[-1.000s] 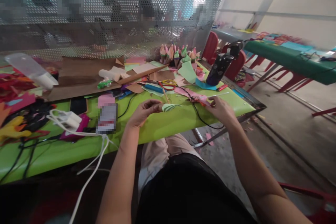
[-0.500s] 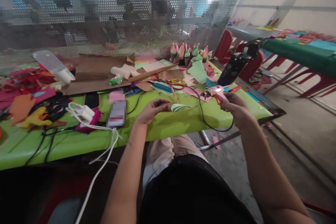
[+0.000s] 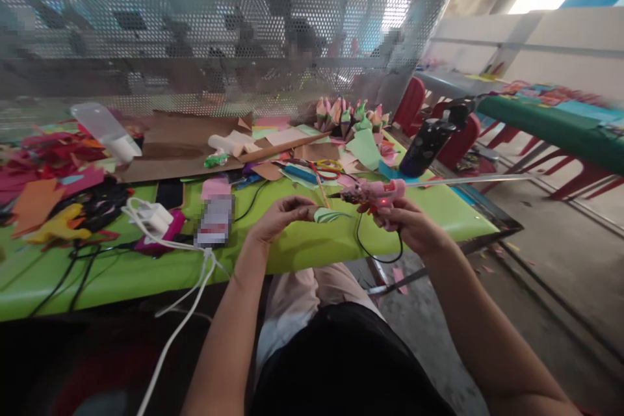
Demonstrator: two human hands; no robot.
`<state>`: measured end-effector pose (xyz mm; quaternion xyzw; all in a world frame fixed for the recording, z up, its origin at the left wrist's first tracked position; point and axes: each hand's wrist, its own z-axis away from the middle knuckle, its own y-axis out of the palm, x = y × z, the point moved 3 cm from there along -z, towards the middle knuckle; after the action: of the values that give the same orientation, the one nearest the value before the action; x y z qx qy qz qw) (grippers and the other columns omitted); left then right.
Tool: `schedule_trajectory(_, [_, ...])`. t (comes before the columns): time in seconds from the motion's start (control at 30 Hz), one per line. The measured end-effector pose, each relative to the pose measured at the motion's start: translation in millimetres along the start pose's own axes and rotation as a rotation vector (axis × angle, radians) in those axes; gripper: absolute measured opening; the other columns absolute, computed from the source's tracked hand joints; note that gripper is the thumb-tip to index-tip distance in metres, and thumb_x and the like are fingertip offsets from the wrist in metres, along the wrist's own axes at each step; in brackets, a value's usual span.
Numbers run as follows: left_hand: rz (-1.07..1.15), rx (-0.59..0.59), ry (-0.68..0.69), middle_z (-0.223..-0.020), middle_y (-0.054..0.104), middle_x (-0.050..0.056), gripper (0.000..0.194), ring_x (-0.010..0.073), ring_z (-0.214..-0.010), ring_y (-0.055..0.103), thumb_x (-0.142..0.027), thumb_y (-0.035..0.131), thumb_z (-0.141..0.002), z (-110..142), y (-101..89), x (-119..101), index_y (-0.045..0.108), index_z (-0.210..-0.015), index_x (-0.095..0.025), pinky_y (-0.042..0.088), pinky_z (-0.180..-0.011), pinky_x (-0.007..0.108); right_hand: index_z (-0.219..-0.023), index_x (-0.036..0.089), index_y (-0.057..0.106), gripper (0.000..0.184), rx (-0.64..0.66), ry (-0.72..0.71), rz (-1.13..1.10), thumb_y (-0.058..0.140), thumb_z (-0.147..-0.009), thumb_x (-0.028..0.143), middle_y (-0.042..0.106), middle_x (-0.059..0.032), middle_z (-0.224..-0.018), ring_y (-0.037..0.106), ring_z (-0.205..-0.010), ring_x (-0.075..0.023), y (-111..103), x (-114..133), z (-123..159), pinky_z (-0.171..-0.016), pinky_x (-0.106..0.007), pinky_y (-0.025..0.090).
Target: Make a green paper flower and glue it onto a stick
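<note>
My left hand [image 3: 280, 216] pinches a small folded pale green paper piece [image 3: 327, 214] just above the lime green table [image 3: 302, 244]. My right hand [image 3: 407, 224] is closed around a pink glue gun [image 3: 373, 193], held level with its nozzle pointing left toward the paper piece. A clear glue stick [image 3: 468, 180] sticks out of the gun's back to the right. The gun's black cord [image 3: 377, 253] loops down under my right hand.
Coloured paper scraps, scissors with red and yellow handles [image 3: 325, 166], brown cardboard [image 3: 180, 143], a white charger with cable [image 3: 149, 216], a phone [image 3: 213, 220], finished paper cones [image 3: 347, 114] and a black bottle [image 3: 429, 143] lie about. A perforated metal screen [image 3: 195, 26] backs the table. Red chairs [image 3: 458, 136] stand at right.
My right hand picked the pink glue gun up off the table and brought it left, nozzle toward the green paper in my left hand. The left hand stayed put.
</note>
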<state>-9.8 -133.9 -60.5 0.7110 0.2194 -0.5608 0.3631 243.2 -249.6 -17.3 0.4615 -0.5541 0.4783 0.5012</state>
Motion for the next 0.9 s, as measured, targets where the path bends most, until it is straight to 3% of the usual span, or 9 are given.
schedule_trajectory(0.17, [0.001, -0.019, -0.008, -0.086, 0.078, 0.005, 0.044, 0.0149, -0.077, 0.068, -0.045, 0.096, -0.058, 0, 0.4, -1, 0.080, -0.088, -0.017, 0.053, -0.075, 0.026, -0.097, 0.020, 0.075, 0.043, -0.002, -0.013, 0.050, 0.079, -0.066, 0.050, 0.077, -0.0073, -0.086, 0.044, -0.055, -0.0122, 6, 6, 1, -0.046, -0.026, 0.028])
schedule_trajectory(0.37, [-0.023, -0.003, 0.006, -0.089, 0.077, 0.006, 0.045, 0.0165, -0.081, 0.068, -0.046, 0.095, -0.061, 1, 1.5, 0, 0.080, -0.091, -0.016, 0.053, -0.079, 0.028, -0.088, 0.021, 0.076, 0.036, 0.005, -0.038, 0.125, 0.078, -0.070, 0.052, 0.077, -0.0069, -0.083, 0.052, -0.058, -0.0150, 6, 8, 8, -0.047, -0.028, 0.036])
schedule_trajectory(0.57, [-0.018, 0.018, -0.008, -0.088, 0.076, 0.005, 0.048, 0.0144, -0.078, 0.068, -0.047, 0.095, -0.060, -1, 2.0, 0, 0.079, -0.092, -0.015, 0.053, -0.078, 0.027, -0.091, 0.022, 0.077, 0.038, 0.058, -0.063, 0.157, 0.081, -0.073, 0.054, 0.078, -0.0064, -0.088, 0.070, -0.082, -0.0239, 8, 7, 11, -0.070, -0.035, 0.055])
schedule_trajectory(0.7, [-0.005, 0.021, -0.011, -0.087, 0.076, 0.004, 0.049, 0.0136, -0.078, 0.068, -0.047, 0.096, -0.059, -1, 1.4, 1, 0.079, -0.092, -0.015, 0.052, -0.078, 0.026, -0.094, 0.022, 0.078, 0.044, 0.068, -0.075, 0.170, 0.083, -0.070, 0.059, 0.079, -0.0071, -0.096, 0.072, -0.093, -0.0271, 10, 9, 13, -0.084, -0.039, 0.058])
schedule_trajectory(0.9, [0.037, 0.008, -0.001, -0.087, 0.077, 0.005, 0.048, 0.0138, -0.076, 0.067, -0.045, 0.096, -0.059, 0, 2.0, 1, 0.079, -0.092, -0.014, 0.052, -0.077, 0.026, -0.094, 0.021, 0.080, 0.052, 0.072, -0.002, 0.249, 0.082, -0.070, 0.066, 0.080, -0.0087, -0.103, 0.072, -0.099, -0.0322, 11, 7, 17, -0.088, -0.045, 0.059])
